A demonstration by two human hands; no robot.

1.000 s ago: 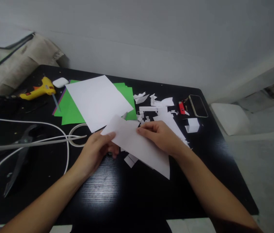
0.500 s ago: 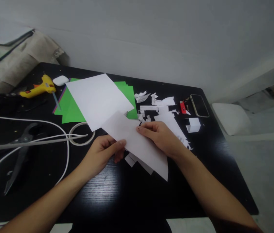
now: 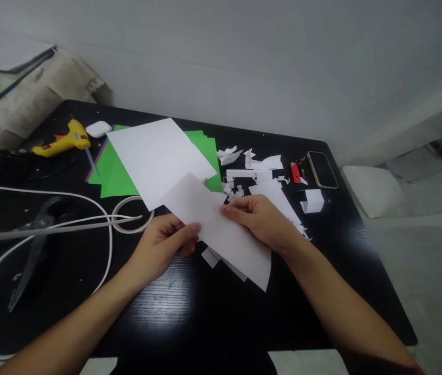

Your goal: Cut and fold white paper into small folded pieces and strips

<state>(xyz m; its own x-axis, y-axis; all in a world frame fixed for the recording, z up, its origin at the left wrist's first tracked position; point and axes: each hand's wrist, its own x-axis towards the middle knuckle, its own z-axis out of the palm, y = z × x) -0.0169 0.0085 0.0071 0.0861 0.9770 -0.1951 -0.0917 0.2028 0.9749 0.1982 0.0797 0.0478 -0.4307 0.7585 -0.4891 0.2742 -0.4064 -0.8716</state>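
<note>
Between my hands a sheet of white paper (image 3: 209, 219) is held tilted above the table. My left hand (image 3: 168, 237) pinches its lower left edge, thumb on top and fingers beneath. On the opposite edge, my right hand (image 3: 258, 219) grips the sheet between thumb and fingers. The far corner of the held paper overlaps a larger white sheet (image 3: 158, 156), which lies on a stack of green paper (image 3: 121, 174). Beneath the held sheet, small white paper pieces (image 3: 210, 258) peek out on the black table (image 3: 221, 323).
To the left are a yellow glue gun (image 3: 73, 138), a white cable (image 3: 110, 250) and dark-handled pliers or cutters (image 3: 35, 250). White paper scraps (image 3: 266, 162), a red lighter (image 3: 295, 172), a phone (image 3: 322, 169) and a folded white paper piece (image 3: 312, 200) lie to the right.
My left hand has shifted slightly left along with its grip. The held sheet's far corner has risen a little and its near corner has swung slightly left. My right hand is nearly still.
</note>
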